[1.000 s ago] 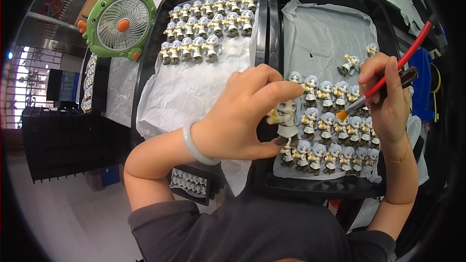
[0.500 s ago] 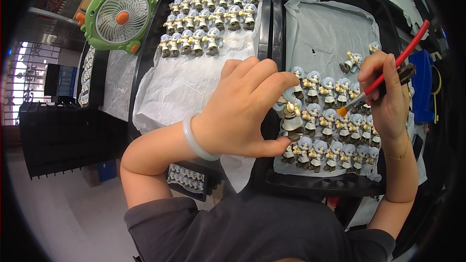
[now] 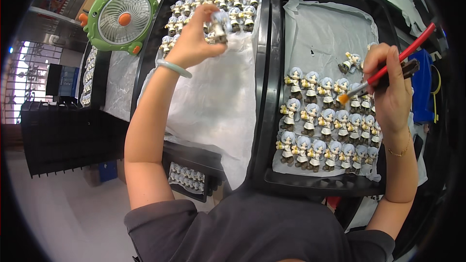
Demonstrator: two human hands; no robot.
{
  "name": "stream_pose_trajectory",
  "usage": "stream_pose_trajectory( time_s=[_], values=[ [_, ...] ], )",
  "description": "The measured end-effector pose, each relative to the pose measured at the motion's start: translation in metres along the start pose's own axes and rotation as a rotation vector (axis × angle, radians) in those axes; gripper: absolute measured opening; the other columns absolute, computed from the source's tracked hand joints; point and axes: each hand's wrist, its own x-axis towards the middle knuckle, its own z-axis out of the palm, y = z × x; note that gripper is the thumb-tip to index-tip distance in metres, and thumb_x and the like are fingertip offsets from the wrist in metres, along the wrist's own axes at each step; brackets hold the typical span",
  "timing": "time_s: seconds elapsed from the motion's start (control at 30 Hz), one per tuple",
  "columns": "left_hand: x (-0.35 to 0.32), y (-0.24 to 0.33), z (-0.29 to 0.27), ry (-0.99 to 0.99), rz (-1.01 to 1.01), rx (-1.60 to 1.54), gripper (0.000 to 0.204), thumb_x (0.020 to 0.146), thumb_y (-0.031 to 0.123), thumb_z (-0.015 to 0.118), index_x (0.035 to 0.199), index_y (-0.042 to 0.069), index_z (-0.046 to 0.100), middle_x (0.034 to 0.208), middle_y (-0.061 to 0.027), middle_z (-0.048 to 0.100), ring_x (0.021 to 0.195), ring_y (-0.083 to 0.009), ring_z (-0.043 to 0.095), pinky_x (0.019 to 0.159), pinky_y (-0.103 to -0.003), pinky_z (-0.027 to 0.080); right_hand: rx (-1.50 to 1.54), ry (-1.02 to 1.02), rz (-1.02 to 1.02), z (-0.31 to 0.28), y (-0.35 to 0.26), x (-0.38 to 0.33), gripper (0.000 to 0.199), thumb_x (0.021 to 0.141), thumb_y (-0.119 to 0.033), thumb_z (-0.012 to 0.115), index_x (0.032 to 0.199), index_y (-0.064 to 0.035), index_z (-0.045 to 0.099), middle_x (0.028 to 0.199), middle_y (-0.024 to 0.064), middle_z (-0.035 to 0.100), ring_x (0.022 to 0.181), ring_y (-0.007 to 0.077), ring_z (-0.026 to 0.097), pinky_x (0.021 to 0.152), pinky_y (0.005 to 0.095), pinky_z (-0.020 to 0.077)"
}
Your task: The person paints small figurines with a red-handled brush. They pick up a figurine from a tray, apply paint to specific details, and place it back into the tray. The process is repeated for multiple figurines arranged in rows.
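Trays fill the surface in front of me, two black ones side by side, each lined with crinkled white paper. My left hand (image 3: 191, 43) reaches over the left tray (image 3: 150, 53), its grip pinching a small grey-haired figurine (image 3: 219, 23) just in front of the rows of finished figurines (image 3: 213, 5) standing along that tray's far end. My right hand (image 3: 388, 87) hovers over the right tray (image 3: 272, 116), its grip pressed around a red-handled paintbrush (image 3: 388, 70) whose orange tip hangs just above the top row of the block of figurines (image 3: 325, 126) standing in three rows on the near half of the paper. One more figurine (image 3: 350, 62) lies tipped over on the bare paper beyond them. A green desk fan (image 3: 121, 17) with an orange hub stands to the left of the trays, at the far corner. Below the left tray's near edge a smaller tray of figurines (image 3: 187, 177) sits lower down. Further left a dark slatted rack (image 3: 63, 136) stands above a pale floor (image 3: 63, 213), with a barred window (image 3: 26, 82) behind it.
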Motion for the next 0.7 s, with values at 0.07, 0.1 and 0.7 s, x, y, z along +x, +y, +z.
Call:
stream_pose_trajectory(
  time_s=[0.07, 0.1, 0.7],
  values=[
    [0.003, -0.011, 0.007, -0.113, 0.055, 0.169, 0.066, 0.056, 0.012, 0.067, 0.115, 0.009, 0.038, 0.109, -0.0135, 0.048, 0.109, -0.0269, 0.043, 0.093, -0.037, 0.031, -0.010, 0.005, -0.097, -0.016, -0.001, 0.010, 0.041, 0.092, -0.031, 0.036, 0.063, -0.0043, 0.049, 0.055, -0.0016, 0.040, 0.047, 0.0037, 0.033, 0.044, 0.0186, 0.0265],
    [0.003, -0.012, 0.010, -0.164, 0.081, 0.275, 0.065, 0.056, 0.012, 0.067, 0.115, 0.009, 0.039, 0.110, -0.0136, 0.048, 0.109, -0.0277, 0.042, 0.093, -0.037, 0.031, -0.015, 0.006, -0.143, -0.025, 0.001, 0.016, 0.040, 0.091, -0.031, 0.038, 0.062, -0.0050, 0.048, 0.056, -0.0017, 0.040, 0.047, 0.0037, 0.034, 0.044, 0.0187, 0.0265],
    [-0.002, 0.053, 0.014, 0.174, 0.379, 0.233, 0.041, 0.064, -0.002, 0.055, 0.105, 0.006, 0.053, 0.106, -0.0122, 0.051, 0.101, -0.0280, 0.046, 0.088, -0.035, 0.035, -1.397, -0.171, 0.285, -0.062, 0.083, 0.032, 0.020, 0.070, -0.015, 0.062, 0.085, -0.0017, 0.062, 0.082, 0.0158, 0.062, 0.081, 0.0304, 0.059, 0.069, 0.0392, 0.0460]
  ],
)
